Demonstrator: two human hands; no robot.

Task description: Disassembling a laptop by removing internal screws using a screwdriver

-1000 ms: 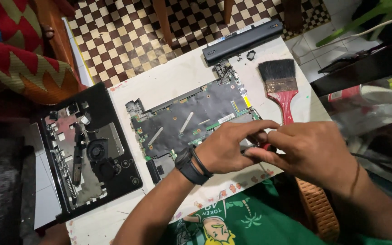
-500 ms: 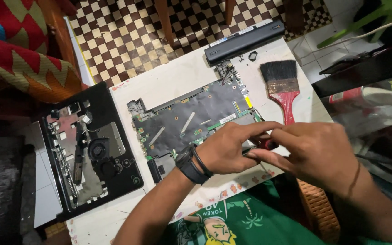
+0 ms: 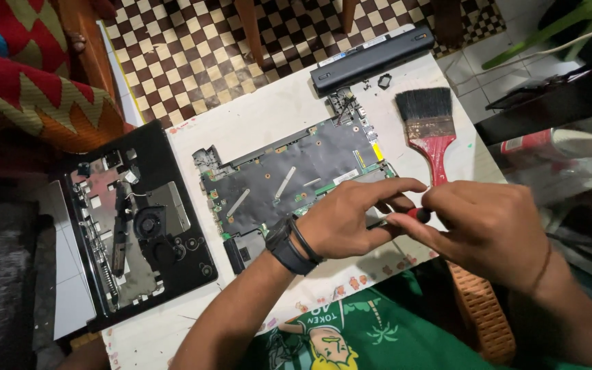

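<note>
Head view: left hand [image 3: 351, 223] and right hand [image 3: 488, 229] both closed around red-handled screwdriver [image 3: 416, 214] over circuit board [image 3: 289, 178]; paintbrush [image 3: 429, 127] beside

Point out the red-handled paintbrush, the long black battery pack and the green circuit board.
Red-handled paintbrush [image 3: 430, 127]: head view, on its metal ferrule.
Long black battery pack [image 3: 371, 60]: head view, mid-length of its casing.
Green circuit board [image 3: 289, 179]: head view, on its dark central cover.

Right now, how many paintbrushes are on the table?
1. The red-handled paintbrush lies on the table's right side, bristles toward the long black battery, handle running down to the right hand. Others could be hidden under the hands.
</note>
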